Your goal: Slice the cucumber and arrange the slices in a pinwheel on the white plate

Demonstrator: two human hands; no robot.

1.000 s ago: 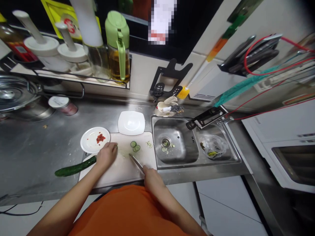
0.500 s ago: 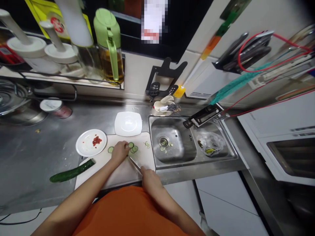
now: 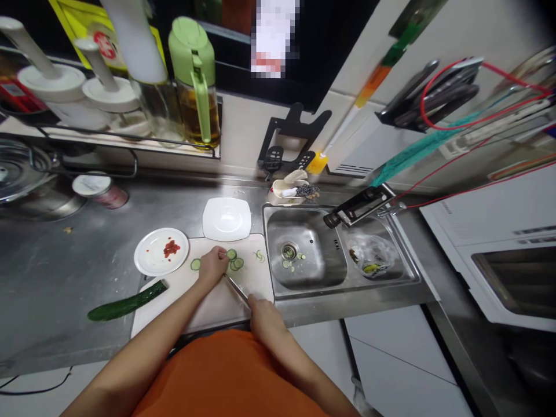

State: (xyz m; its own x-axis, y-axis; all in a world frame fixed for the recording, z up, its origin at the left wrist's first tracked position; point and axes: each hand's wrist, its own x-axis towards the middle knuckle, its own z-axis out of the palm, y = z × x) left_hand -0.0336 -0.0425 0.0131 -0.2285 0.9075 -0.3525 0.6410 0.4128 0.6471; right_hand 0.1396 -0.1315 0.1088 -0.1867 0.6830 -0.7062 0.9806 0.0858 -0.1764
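Steel bench [image 3: 104, 231]: our right hand [image 3: 264, 317] grips the knife [image 3: 237, 288], sink [image 3: 324, 240] at its two o'clock; our left hand [image 3: 212, 267], grip unclear, covers some board [image 3: 217, 304].

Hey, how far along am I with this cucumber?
Looks early. Done: some slices lie on the board, and red bits are on the round plate. In hand: your right hand holds the knife; your left hand is at the slices, its grip unclear. Left, probably: the long cucumber, cut at one end but otherwise whole.
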